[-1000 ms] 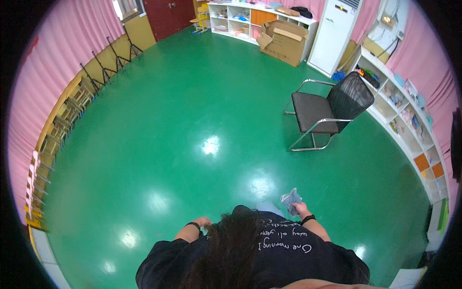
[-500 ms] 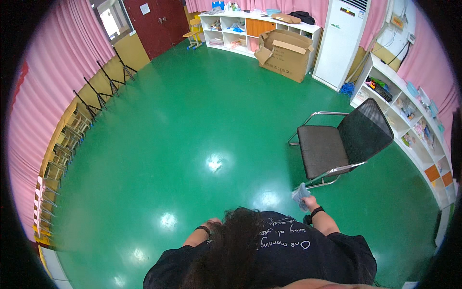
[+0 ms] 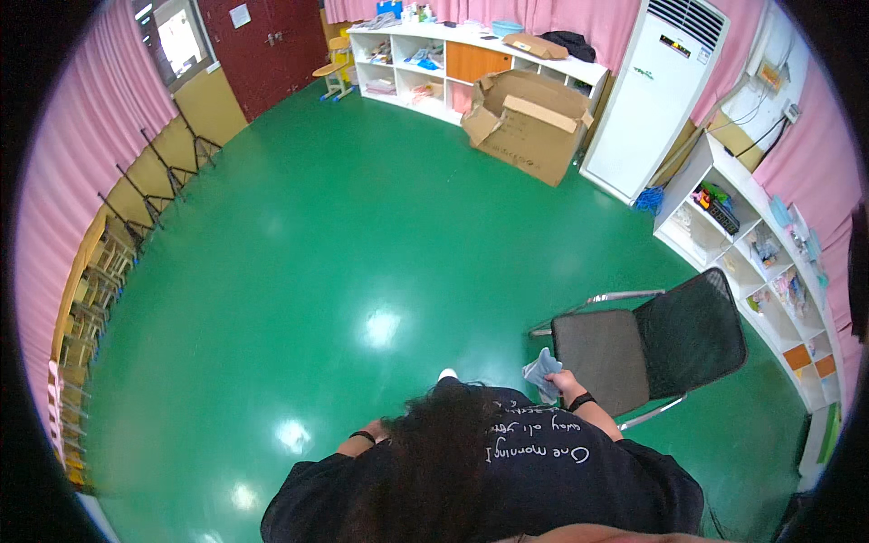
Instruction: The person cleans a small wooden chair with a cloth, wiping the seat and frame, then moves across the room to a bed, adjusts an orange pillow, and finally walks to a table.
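A light grey-blue cloth hangs bunched from my right hand, whose fingers are closed around its edge. Both are beside the front edge of the dark seat of a metal-framed chair; whether the cloth touches the seat, I cannot tell. My left hand is held close to my body over the floor. Hair and the black shirt cover most of its fingers, so what it might hold is hidden. The white tip of a shoe pokes out ahead of me.
On the green floor, an open cardboard box stands before white shelves. A tall white air conditioner is right of it. More shelves curve along the right wall. Black tripods and stacked chairs line the left wall.
I have stepped forward, so the chair now lies closer, on my right. My right hand has come alongside its seat with the cloth still gripped. A shoe tip has come into view.
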